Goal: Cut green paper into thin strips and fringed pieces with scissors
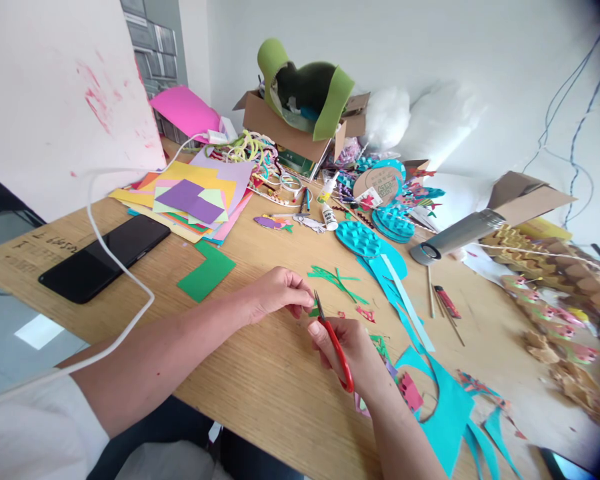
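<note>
My right hand (345,343) is closed round the red handles of a pair of scissors (339,350), whose blades point away from me. At the blades, my left hand (287,293) pinches a small piece of green paper (315,309). The paper lies partly behind the fingertips and the blades, so its full shape is hidden. Just beyond my hands lie thin green paper strips (337,280). Red paper scraps (365,314) are on the table close to the scissors. Left of my hands is a larger, notched sheet of green paper (207,272).
A black phone (105,257) with a white cable (130,267) across it lies at the left. Stacked coloured paper (200,200) sits behind it. Cut blue paper (445,413) spreads at the right, below a grey cylinder (455,237). Boxes (290,123) stand at the back.
</note>
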Available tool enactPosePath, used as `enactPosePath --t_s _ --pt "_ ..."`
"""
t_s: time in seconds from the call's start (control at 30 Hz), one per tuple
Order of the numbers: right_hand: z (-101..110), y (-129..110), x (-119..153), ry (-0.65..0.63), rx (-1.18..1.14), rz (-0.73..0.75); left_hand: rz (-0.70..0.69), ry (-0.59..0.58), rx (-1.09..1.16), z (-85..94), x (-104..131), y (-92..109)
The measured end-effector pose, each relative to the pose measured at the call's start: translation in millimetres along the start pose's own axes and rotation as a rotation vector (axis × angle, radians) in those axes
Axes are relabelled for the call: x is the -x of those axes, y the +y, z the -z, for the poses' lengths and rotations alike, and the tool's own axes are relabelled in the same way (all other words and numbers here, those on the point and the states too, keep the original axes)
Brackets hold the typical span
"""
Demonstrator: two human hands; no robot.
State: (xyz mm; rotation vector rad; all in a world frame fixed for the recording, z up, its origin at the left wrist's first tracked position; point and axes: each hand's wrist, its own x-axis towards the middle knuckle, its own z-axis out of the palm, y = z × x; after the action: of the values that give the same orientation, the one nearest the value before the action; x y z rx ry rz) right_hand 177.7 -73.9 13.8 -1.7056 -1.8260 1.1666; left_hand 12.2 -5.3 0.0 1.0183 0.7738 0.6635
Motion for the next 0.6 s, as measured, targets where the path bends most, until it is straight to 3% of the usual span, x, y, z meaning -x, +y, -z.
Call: enactPosePath --t_s 0.6 --pt "-0.8 -0.3 0.9 -0.018 -0.04 -0.032 0.02 -0.003 -0.013 0.4 0.6 4.7"
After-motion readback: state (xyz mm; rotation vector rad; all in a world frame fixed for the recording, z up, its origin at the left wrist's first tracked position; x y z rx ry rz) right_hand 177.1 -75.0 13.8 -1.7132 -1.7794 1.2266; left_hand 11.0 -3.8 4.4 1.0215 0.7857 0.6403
